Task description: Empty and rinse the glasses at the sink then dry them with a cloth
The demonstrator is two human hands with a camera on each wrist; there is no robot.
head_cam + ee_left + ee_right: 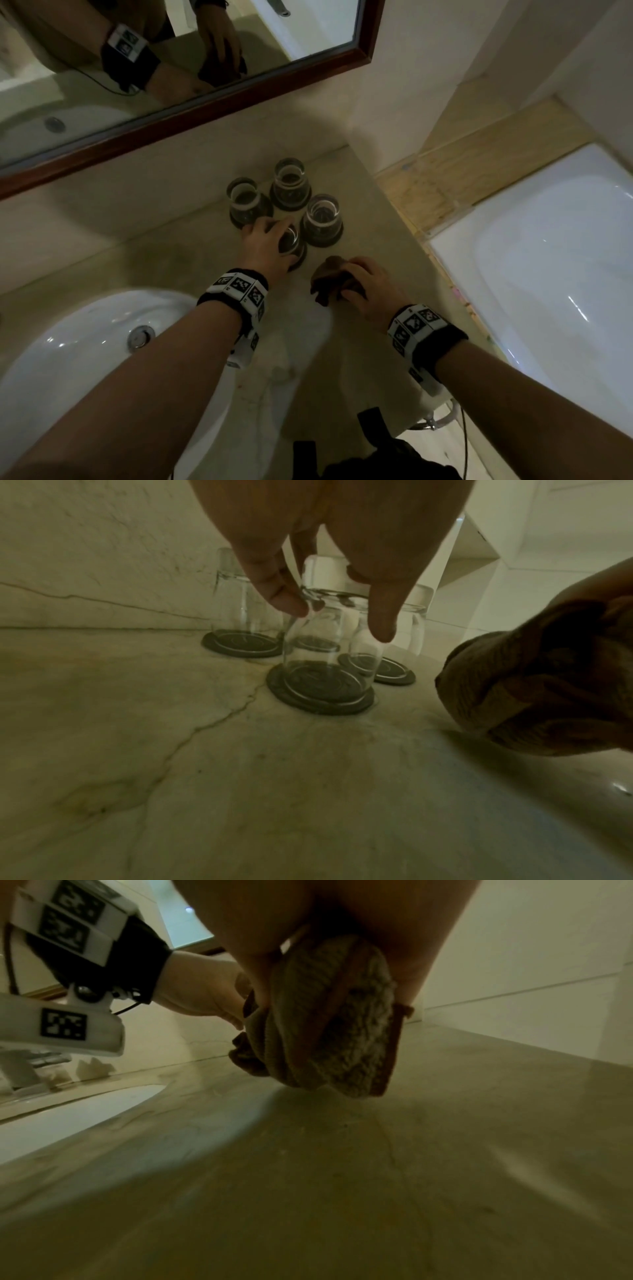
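Several clear glasses stand upside down on dark coasters at the back of the stone counter [164,263]. My left hand [284,240] reaches over the nearest glass [294,240] and pinches its upturned base between thumb and fingers [380,620]; that glass [325,653] rests on its coaster [318,696]. Three other glasses [322,219] [290,183] [245,200] stand just behind it. To the right, my right hand [363,284] grips a bunched brown cloth [329,281] [335,1031] just above the counter, a short way from the held glass.
A white sink basin [68,359] with a metal drain plug [140,335] lies at the near left. A wood-framed mirror [191,113] hangs on the wall behind the counter. A white bathtub [548,260] lies beyond the counter's right edge.
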